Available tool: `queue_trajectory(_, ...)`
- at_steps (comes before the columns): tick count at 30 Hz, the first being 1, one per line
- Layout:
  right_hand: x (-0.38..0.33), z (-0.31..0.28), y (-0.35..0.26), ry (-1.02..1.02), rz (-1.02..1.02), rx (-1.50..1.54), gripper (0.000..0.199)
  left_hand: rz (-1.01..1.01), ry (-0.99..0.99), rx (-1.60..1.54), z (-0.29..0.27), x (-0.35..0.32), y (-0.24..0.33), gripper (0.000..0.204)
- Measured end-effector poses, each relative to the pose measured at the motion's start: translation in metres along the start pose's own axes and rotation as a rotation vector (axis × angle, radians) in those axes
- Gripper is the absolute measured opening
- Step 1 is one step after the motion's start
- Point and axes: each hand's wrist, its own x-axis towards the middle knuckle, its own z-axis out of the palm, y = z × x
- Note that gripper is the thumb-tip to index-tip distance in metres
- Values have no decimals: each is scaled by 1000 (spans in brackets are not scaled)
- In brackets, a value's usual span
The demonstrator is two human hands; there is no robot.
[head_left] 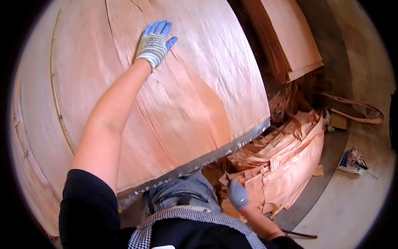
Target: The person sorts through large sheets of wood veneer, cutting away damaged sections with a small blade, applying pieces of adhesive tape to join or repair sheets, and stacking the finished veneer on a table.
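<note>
Left hand [155, 41]: gloved, fingers spread wide, flat on the far part of the top veneer sheet [166, 91], gripping nothing.

Veneer sheet: largest item, spanning left and centre. Thin pale-pink wood with fine grain, long splits along the grain and a darker orange patch toward the right. Its near-right edge overhangs a grey, chipped table edge [215, 155]. More sheets lie beneath, layered edges showing at far left, crossed by a thin yellowish strip [58, 108].

Second stack [290, 37]: far right, neat, the same veneer, many thin layers visible at its side.

Offcut pile [282, 162]: right, near the floor. Torn, curled strips and slabs of veneer, jumbled. By its bulk, much trimming looks done; the top sheet shows cracks and seems unfinished.

Floor [356, 199]: grey concrete, dusty, with a crumpled bag [352, 159] at right.

Right hand [237, 194]: gloved, low beside the apron [182, 199], just above the offcuts. It appears closed on a small veneer scrap [226, 177], though the hold is hard to make out.
</note>
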Motion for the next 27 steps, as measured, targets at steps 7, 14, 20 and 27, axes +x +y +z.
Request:
queue_trajectory(7,123,-55,-162,537,-482,29,36,-14,-70,15,4,2,-2,55)
queue_trajectory(14,161,-72,-134,712,-216,127,58,-23,-57,-50,-11,-3,-2,52)
queue_trajectory(20,156,-88,-100,348,265,251,56,-40,-54,-114,-9,-2,1,52)
queue_trajectory(27,146,-137,-118,509,-198,357,17,-232,296,-477,-54,1,-7,43)
